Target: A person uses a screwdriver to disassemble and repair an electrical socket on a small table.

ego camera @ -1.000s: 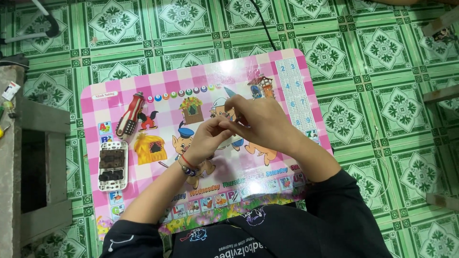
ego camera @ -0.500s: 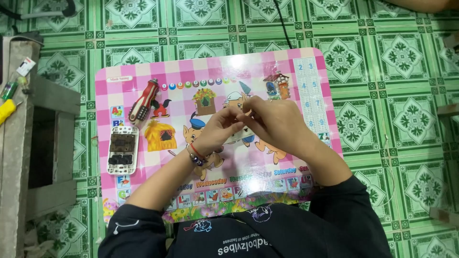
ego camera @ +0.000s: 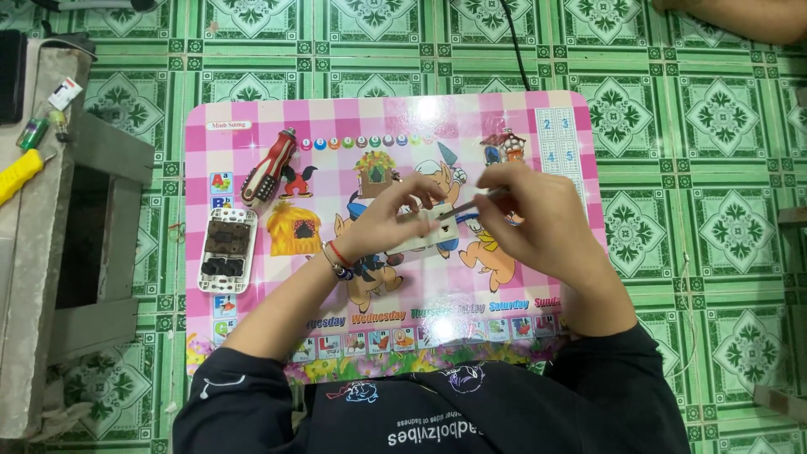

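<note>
Both arms reach forward; left hand (ego camera: 388, 220) and right hand (ego camera: 538, 220) are close together, fingers (ego camera: 420, 189) curled.

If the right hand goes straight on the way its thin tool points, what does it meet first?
Probably the small white plastic piece that the left hand holds. The right hand points its thin metal tool left toward it; whether they touch is unclear.

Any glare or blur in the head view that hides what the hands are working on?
Head view: a white glare patch sits on the glossy pink table near its far edge, clear of the hands. The left hand and right hand are slightly soft. The small white part between them stays readable, lighting is even, shadows faint.
</note>
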